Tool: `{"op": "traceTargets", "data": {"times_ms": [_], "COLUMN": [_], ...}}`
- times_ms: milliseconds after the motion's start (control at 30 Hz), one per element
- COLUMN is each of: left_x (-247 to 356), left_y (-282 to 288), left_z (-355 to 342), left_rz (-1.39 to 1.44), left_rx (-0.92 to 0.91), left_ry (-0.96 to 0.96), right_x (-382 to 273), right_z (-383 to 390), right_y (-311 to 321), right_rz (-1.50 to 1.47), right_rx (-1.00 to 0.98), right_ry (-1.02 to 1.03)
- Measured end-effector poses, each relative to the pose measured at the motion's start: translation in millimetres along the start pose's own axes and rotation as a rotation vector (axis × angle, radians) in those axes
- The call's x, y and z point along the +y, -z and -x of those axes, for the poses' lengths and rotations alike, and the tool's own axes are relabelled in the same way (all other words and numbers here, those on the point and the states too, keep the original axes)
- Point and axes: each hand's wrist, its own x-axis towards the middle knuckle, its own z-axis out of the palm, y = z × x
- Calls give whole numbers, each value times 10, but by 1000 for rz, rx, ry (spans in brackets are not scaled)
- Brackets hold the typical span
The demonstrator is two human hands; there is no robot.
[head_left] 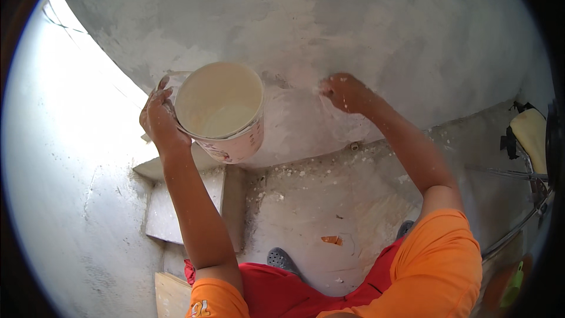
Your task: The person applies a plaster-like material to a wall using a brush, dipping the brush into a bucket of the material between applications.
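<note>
My left hand grips a pale plastic bucket by its left side, raised and tilted so that I look into its whitish inside. My right hand is to the right of the bucket, apart from it, with curled fingers close to the grey, patchily plastered wall. What those fingers hold, if anything, is too small or hidden to make out.
A concrete step stands at lower left beside a white wall, with a wooden board below. The speckled floor has an orange scrap. At right are metal tubes with a cream pad and a green object.
</note>
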Motion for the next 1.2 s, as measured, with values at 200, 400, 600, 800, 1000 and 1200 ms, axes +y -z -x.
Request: {"op": "traceTargets", "data": {"times_ms": [200, 400, 600, 800, 1000, 1200], "left_x": [-67, 16, 58, -93, -77, 51], "left_y": [-109, -73, 1, 38, -110, -226], "left_z": [-3, -3, -1, -112, -25, 129], "left_rz": [-54, -10, -2, -14, 31, 14], "left_rx": [-32, -25, -34, -48, -53, -48], "left_ry": [2, 32, 5, 8, 49, 65], "right_x": [-30, 367, 162, -237, 404, 411], "right_z": [208, 946, 145, -11, 516, 844], "right_y": [-9, -1490, -784, 446, -600, -1110], "right_rz": [476, 342, -63, 235, 513, 221], "right_rx": [585, 83, 142, 746, 466, 314], "right_ry": [290, 285, 62, 129, 278, 378]}}
